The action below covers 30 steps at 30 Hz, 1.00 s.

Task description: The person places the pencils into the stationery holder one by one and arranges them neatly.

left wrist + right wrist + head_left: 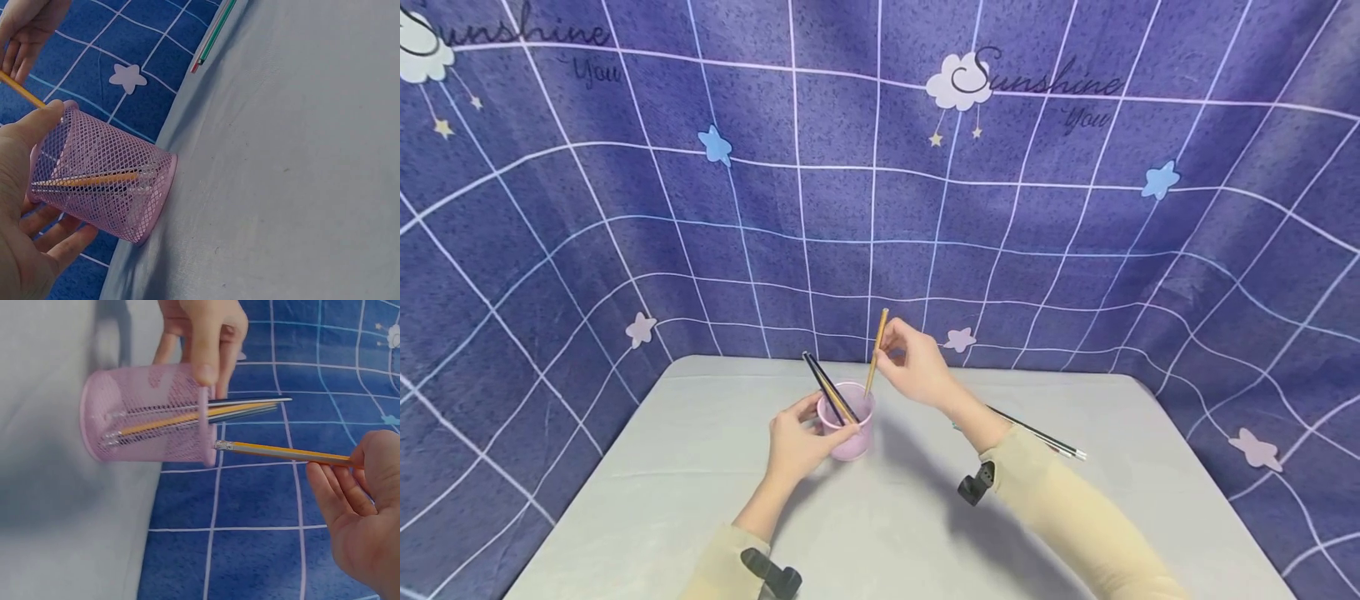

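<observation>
A pink mesh pencil cup [850,446] stands on the table, gripped by my left hand [795,442] with the thumb on its rim and the fingers round the far side. Inside it, several dark and yellow pencils [244,408] lean together toward the left hand. My right hand [917,364] pinches a yellow pencil [281,452] between thumb and fingers, above and to the right of the cup. This pencil slants down, its metal ferrule end right at the cup's rim in the right wrist view.
To the right, partly behind the right forearm, a few dark and light pencils [1048,442] lie on the grey-covered table [700,500]. A blue-purple curtain [835,208] with a grid and stars hangs behind the table and along both sides.
</observation>
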{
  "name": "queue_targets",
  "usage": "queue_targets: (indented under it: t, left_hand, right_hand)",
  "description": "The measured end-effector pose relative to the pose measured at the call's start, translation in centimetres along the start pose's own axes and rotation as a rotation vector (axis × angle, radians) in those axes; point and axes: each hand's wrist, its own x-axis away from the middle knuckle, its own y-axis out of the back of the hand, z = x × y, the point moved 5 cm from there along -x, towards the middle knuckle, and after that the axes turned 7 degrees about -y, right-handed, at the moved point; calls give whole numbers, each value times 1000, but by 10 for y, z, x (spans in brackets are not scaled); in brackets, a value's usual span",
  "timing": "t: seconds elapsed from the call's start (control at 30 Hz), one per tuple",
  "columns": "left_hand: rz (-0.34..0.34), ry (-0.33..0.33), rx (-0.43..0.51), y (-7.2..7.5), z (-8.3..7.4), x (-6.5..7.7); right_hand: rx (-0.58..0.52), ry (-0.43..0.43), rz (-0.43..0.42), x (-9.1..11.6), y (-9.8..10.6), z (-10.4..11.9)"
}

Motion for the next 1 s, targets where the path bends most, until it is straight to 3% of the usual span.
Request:
queue_targets:
  t: [0.5, 0.73, 1.0]
  left_hand:
    - [7, 18, 6, 0, 0, 2]
    - [8, 11, 22, 0, -1, 2]
    - [5, 10, 12, 0, -1, 1]
  right_hand:
    - [79, -15, 116, -9, -40, -19]
    - [167, 1, 124, -10, -56, -28]
    - [260, 32, 102, -14, -67, -22]
